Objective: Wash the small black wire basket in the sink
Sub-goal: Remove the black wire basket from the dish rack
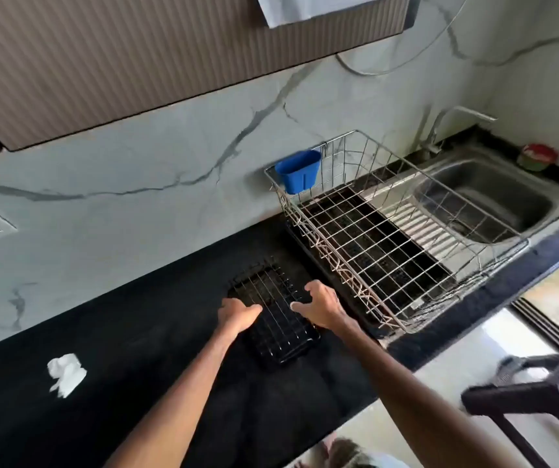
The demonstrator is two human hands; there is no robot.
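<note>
You're on the pickup step, I'd say: the basket (276,312) is lying on the surface (136,349) right between your grips. Your left grip (237,314) is curling round its rim. Your right grip (318,304) is touching the opposite rim, fingers spread, not clamping yet. Next you're needing a firm two-sided lift toward the sink (494,194), well beyond your right grip. The rack (365,244) is sitting just right of that grip, so you're clearing its rim.
</note>
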